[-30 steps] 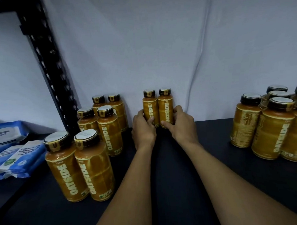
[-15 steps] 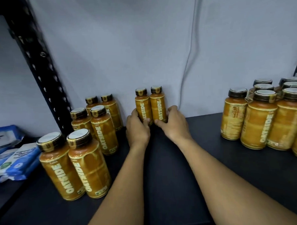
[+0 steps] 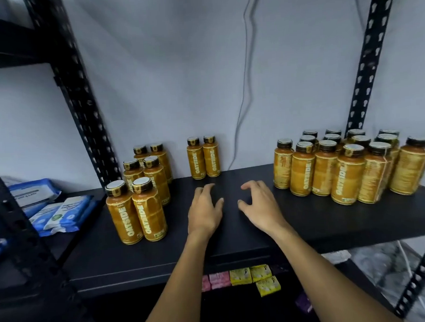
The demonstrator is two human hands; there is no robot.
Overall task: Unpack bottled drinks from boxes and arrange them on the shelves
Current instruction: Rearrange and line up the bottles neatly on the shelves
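**Item 1: task stock, mid pair.** Two bottles (image 3: 203, 158), amber w/ dark caps, "OATSIDE" labels facing out. They stand upright, touching side by side, at the back of the shelf (image 3: 234, 247) against the wall.

**Item 2: left block.** Six bottles (image 3: 139, 188) in 3 rows of 2, running front to back beside the left post (image 3: 82, 105). All upright.

**Item 3: right block.** Approx. a dozen or more bottles (image 3: 340, 165), packed close; back rows partly hidden, so no exact count.

**Item 4: left grip** (image 3: 204, 210). Fingers apart and loosely bent, nothing held. It is low over the shelf; contact w/ the surface can't be told.

**Item 5: right grip** (image 3: 259, 207). Same state: fingers spread, thumb out, empty.

**Key relation.** The mid pair lies straight ahead of both grips, toward the wall, w/ a clear gap to the fingertips. The bottles' long axis is vertical. The left grip is nearer; the right sits a bit off to the right of the pair.

**Judgement.** The pair looks placed. The next load prob. comes from a box, none in view. Open shelf lies in front of the pair and either side of it.

**Misc.** Blue wipe packs (image 3: 55, 211) on the next unit left. Pink and yellow sachets (image 3: 248, 275) on the level below. Cable (image 3: 243, 98) hanging down the wall.
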